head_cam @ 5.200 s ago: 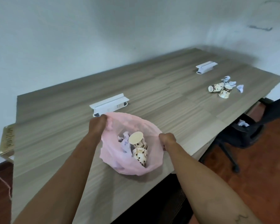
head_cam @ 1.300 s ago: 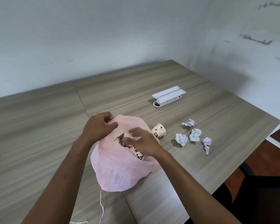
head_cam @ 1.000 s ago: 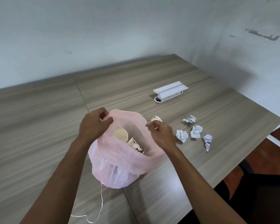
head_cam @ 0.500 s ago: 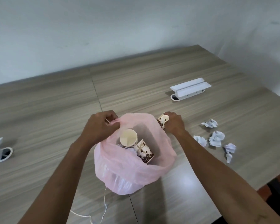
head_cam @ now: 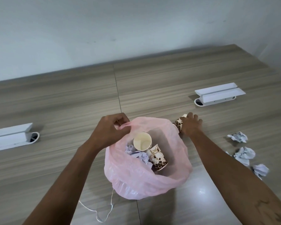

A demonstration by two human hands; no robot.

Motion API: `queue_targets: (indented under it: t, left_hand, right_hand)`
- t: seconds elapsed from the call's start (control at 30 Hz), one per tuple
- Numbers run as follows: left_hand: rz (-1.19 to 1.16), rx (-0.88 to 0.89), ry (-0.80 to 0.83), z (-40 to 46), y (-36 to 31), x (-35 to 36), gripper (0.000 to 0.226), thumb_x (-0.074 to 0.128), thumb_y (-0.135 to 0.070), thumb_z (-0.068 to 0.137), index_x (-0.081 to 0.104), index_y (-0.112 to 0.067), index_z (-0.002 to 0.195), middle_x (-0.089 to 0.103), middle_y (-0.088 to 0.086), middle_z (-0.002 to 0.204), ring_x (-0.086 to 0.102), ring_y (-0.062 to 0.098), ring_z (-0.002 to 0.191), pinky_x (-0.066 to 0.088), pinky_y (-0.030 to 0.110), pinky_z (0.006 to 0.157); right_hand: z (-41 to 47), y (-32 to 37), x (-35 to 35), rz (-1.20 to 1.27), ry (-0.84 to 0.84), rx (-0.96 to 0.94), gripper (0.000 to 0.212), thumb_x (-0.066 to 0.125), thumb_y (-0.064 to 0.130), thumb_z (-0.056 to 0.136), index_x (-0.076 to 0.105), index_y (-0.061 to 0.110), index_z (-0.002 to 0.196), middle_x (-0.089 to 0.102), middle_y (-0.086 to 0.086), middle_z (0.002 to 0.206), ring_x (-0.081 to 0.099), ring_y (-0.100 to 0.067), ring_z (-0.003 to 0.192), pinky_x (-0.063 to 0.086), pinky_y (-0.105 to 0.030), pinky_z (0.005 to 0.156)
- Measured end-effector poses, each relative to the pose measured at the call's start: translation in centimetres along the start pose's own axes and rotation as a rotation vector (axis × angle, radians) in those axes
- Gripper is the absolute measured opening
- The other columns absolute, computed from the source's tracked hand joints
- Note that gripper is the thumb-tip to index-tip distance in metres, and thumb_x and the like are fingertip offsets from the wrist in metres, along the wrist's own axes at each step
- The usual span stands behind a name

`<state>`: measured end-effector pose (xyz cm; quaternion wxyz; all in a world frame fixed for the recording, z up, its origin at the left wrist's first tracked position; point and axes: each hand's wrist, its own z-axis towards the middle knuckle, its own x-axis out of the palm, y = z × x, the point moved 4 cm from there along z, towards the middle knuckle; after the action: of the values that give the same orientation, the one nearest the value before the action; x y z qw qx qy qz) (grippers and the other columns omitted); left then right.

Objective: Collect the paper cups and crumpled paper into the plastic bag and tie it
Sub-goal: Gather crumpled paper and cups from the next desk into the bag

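A pink plastic bag [head_cam: 136,179] stands with its mouth wide on the wooden table [head_cam: 152,85]. Inside lie two paper cups [head_cam: 157,157] with brown bean print and some crumpled paper [head_cam: 141,158]. My left hand [head_cam: 110,130] pinches the bag's far-left rim and holds it up. My right hand [head_cam: 191,125] lies just right of the bag, fingers closed around a third printed paper cup [head_cam: 178,123] on its side. Several crumpled paper balls [head_cam: 244,153] lie on the table further right.
Two white cable-port covers are fixed to the table, one at the left [head_cam: 11,137] and one at the back right [head_cam: 219,95]. A thin white string [head_cam: 102,216] lies loose in front of the bag. A white wall runs behind the table.
My right hand let go of the bag's rim, reached right and closed on the cup lying beside the bag. My left hand kept its hold on the rim.
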<state>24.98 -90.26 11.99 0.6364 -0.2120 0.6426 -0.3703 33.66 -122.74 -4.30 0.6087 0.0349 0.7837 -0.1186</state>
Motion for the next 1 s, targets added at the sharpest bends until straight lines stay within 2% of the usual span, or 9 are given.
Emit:
queue_targets:
  t: [0.17, 0.27, 0.4, 0.53, 0.67, 0.77, 0.8, 0.9, 1.0]
  left_hand:
    - [0.006, 0.008, -0.001, -0.2, 0.1, -0.2, 0.022, 0.057, -0.046, 0.059, 0.064, -0.029, 0.07, 0.066, -0.018, 0.073, 0.058, 0.004, 0.069, 0.046, 0.02, 0.07]
    - [0.006, 0.014, 0.001, -0.3, 0.1, -0.2, 0.02, 0.057, -0.046, 0.059, 0.063, -0.03, 0.07, 0.066, -0.017, 0.073, 0.057, 0.005, 0.068, 0.046, 0.02, 0.069]
    - [0.014, -0.003, -0.022, -0.3, 0.3, 0.0, 0.005, 0.064, -0.033, 0.066, 0.063, -0.028, 0.069, 0.067, -0.008, 0.069, 0.059, 0.011, 0.068, 0.048, 0.029, 0.07]
    - [0.012, -0.033, -0.069, -0.4, 0.2, 0.0, 0.006, 0.064, -0.033, 0.066, 0.062, -0.028, 0.069, 0.067, -0.009, 0.07, 0.059, 0.01, 0.067, 0.047, 0.027, 0.067]
    - [0.014, -0.092, -0.115, -0.7, 0.2, -0.1, 0.012, 0.061, -0.036, 0.065, 0.064, -0.026, 0.072, 0.067, -0.011, 0.071, 0.061, 0.008, 0.068, 0.048, 0.026, 0.065]
    - [-0.014, -0.114, -0.14, -0.8, 0.1, 0.0, 0.006, 0.066, -0.031, 0.072, 0.066, -0.026, 0.075, 0.067, -0.011, 0.072, 0.062, 0.008, 0.069, 0.051, 0.029, 0.067]
    - [-0.026, -0.116, -0.146, -0.8, 0.0, 0.1, 0.003, 0.068, -0.028, 0.075, 0.066, -0.026, 0.076, 0.067, -0.011, 0.073, 0.062, 0.008, 0.069, 0.051, 0.03, 0.067]
    - [-0.053, -0.098, -0.152, -0.6, -1.1, 0.3, 0.003, 0.07, -0.023, 0.079, 0.067, -0.025, 0.079, 0.067, -0.011, 0.074, 0.062, 0.008, 0.068, 0.051, 0.029, 0.068]
    - [-0.063, -0.055, -0.139, -0.4, -2.6, 0.4, 0.005, 0.071, -0.021, 0.08, 0.068, -0.025, 0.078, 0.066, -0.011, 0.073, 0.06, 0.005, 0.067, 0.049, 0.026, 0.066]
  right_hand:
    - [0.2, -0.1, 0.5, -0.047, 0.092, -0.041, 0.047, 0.045, 0.021, 0.093, 0.043, 0.028, 0.14, 0.031, 0.0, 0.152, 0.019, -0.031, 0.144, 0.027, -0.051, 0.112]
    - [-0.9, -0.4, 1.5, 0.021, 0.137, -0.027, 0.043, 0.045, 0.021, 0.093, 0.048, 0.031, 0.135, 0.045, -0.001, 0.139, 0.036, -0.028, 0.133, 0.033, -0.048, 0.107]
    - [-2.7, -1.3, 2.2, 0.091, 0.106, 0.04, 0.048, 0.057, 0.024, 0.085, 0.049, 0.028, 0.133, 0.043, -0.009, 0.133, 0.042, -0.029, 0.126, 0.039, -0.044, 0.103]
    - [-5.3, -3.1, 2.3, 0.72, 0.0, 0.243, 0.068, 0.083, 0.035, 0.068, 0.056, 0.014, 0.127, 0.047, -0.018, 0.126, 0.052, -0.032, 0.115, 0.045, -0.035, 0.094]
    - [-9.9, -3.7, -2.3, 1.153, -0.39, 0.391, 0.066, 0.087, 0.033, 0.061, 0.052, 0.013, 0.114, 0.058, -0.013, 0.116, 0.062, -0.028, 0.098, 0.053, -0.036, 0.083]
    - [-14.3, -1.2, -6.6, 1.261, -0.463, 0.237, 0.054, 0.085, 0.028, 0.071, 0.051, 0.015, 0.111, 0.06, 0.0, 0.103, 0.058, -0.005, 0.08, 0.043, -0.007, 0.06]
    - [-15.7, -0.1, -7.6, 1.26, -0.452, 0.155, 0.052, 0.086, 0.027, 0.072, 0.052, 0.017, 0.109, 0.061, 0.003, 0.099, 0.056, 0.0, 0.077, 0.041, -0.004, 0.057]
    - [-18.9, 3.1, -8.1, 1.221, -0.369, -0.027, 0.05, 0.089, 0.032, 0.064, 0.054, 0.022, 0.098, 0.064, 0.008, 0.092, 0.061, -0.003, 0.079, 0.043, -0.005, 0.06]
    - [-20.1, 6.0, -6.9, 1.191, -0.233, -0.054, 0.049, 0.087, 0.045, 0.063, 0.059, 0.023, 0.097, 0.066, 0.009, 0.093, 0.065, -0.007, 0.083, 0.048, -0.014, 0.061]
